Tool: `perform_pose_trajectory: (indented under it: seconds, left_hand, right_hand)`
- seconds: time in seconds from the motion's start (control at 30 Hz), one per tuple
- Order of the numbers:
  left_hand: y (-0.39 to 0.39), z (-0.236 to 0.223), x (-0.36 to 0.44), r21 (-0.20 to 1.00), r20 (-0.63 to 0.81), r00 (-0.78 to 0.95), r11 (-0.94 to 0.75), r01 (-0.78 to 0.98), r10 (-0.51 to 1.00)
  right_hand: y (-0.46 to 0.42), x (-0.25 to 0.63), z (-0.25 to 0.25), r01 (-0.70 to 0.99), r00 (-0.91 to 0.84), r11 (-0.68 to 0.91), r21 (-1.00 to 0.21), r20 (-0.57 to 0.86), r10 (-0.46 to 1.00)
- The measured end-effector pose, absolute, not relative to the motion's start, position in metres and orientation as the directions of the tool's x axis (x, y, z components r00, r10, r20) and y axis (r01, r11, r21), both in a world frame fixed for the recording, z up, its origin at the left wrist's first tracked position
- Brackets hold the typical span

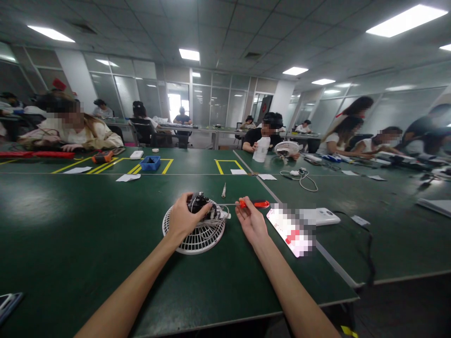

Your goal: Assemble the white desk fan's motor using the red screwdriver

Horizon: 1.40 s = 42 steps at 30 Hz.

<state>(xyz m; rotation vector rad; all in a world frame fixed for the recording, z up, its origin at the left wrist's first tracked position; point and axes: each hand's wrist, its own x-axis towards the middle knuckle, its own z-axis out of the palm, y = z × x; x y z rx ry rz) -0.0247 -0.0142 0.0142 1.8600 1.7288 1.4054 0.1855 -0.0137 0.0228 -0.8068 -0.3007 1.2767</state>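
Green table (88, 234), ceiling lights on: white fan grille (202, 243) front and center, black unit (199, 202) on top.
Left hand (183, 217): thumb and fingers clamped around the black unit. Right hand (252, 221): fingers pinched on red screwdriver (261, 204) at handle front, shaft pointing left toward the unit; can't tell if tip touches. Small slim tool (223, 190) just beyond grille, lit phone (283, 229) right of right hand, blue bin (150, 164) farther back.
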Motion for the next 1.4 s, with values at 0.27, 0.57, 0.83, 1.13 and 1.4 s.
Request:
perform_pose_trajectory:
  seconds: [0.27, 0.57, 0.83, 1.13, 1.4]
  left_hand:
    - [-0.010, 0.009, -0.025, 0.712, 0.489, -0.165, -0.282, 0.643, 0.857]
    - [-0.011, 0.010, -0.025, 0.708, 0.498, -0.163, -0.291, 0.643, 0.852]
    - [-0.012, 0.012, -0.024, 0.731, 0.465, -0.177, -0.264, 0.629, 0.867]
    - [-0.010, 0.009, -0.025, 0.716, 0.487, -0.174, -0.278, 0.640, 0.856]
    - [-0.011, 0.009, -0.024, 0.709, 0.489, -0.173, -0.275, 0.649, 0.855]
  right_hand:
    - [-0.014, 0.185, 0.022, -0.649, 0.320, -0.008, -0.761, -0.283, 0.904]
    - [-0.014, 0.188, 0.022, -0.598, 0.348, 0.029, -0.801, -0.227, 0.910]
    - [-0.013, 0.190, 0.023, -0.680, 0.322, 0.070, -0.730, -0.211, 0.923]
    - [-0.016, 0.185, 0.029, -0.794, 0.267, 0.052, -0.605, -0.271, 0.925]
    - [-0.010, 0.185, 0.013, -0.729, 0.224, -0.069, -0.681, -0.333, 0.916]
